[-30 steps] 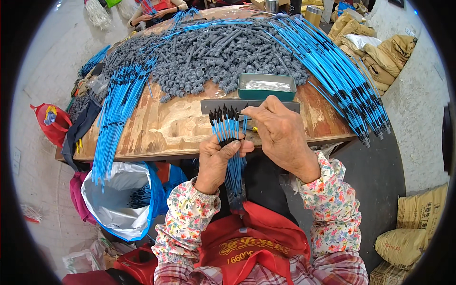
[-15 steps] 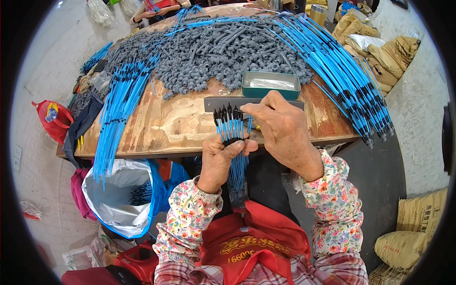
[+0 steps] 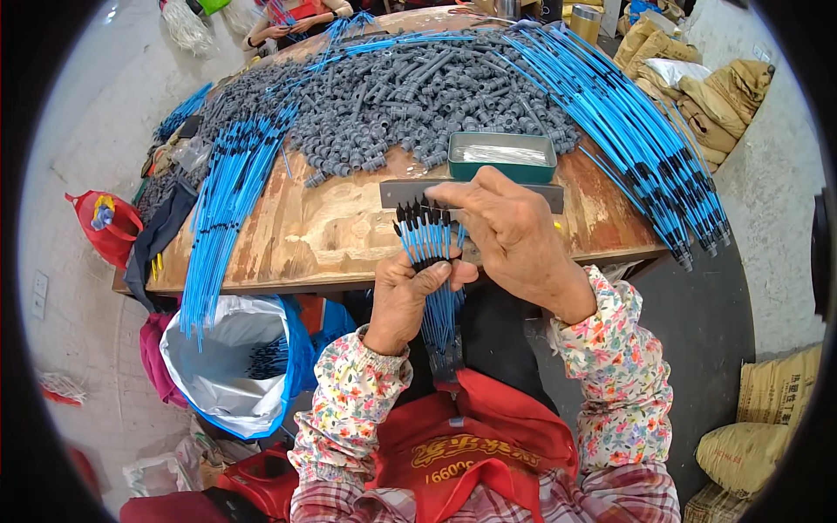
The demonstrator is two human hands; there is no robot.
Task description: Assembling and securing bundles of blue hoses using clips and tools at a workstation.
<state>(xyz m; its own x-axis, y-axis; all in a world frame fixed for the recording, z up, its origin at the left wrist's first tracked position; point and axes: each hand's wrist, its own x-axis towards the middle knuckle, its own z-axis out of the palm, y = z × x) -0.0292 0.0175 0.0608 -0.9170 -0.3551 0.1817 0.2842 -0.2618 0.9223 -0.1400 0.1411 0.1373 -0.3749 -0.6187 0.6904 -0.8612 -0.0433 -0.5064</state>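
Gripping a bunch of blue rods (image 3: 441,315) in the left hand (image 3: 401,296), held it just off the near edge of the table (image 3: 305,235), with black tips (image 3: 423,213) fanned upward and lower ends pointing down toward the red apron (image 3: 501,427). Had left thumb and fingers clamped around the black bands (image 3: 426,261) below the tips. Brought the right hand (image 3: 519,235) in from the right, with index finger stretched to the tips and the other fingers curled. Could not tell about right thumb and index finger, apart or pinched together on a tip.

Saw a grey bar (image 3: 398,195) lying just beyond the hands, and behind it a green tin (image 3: 497,171) of thin pale sticks (image 3: 499,155). Noticed a heap of grey fittings (image 3: 384,105) farther back, one pile of rods (image 3: 220,205) at left, another pile (image 3: 623,131) at right, a blue bag (image 3: 299,362) below the near left edge, and a co-worker's hand (image 3: 277,31) at far left.
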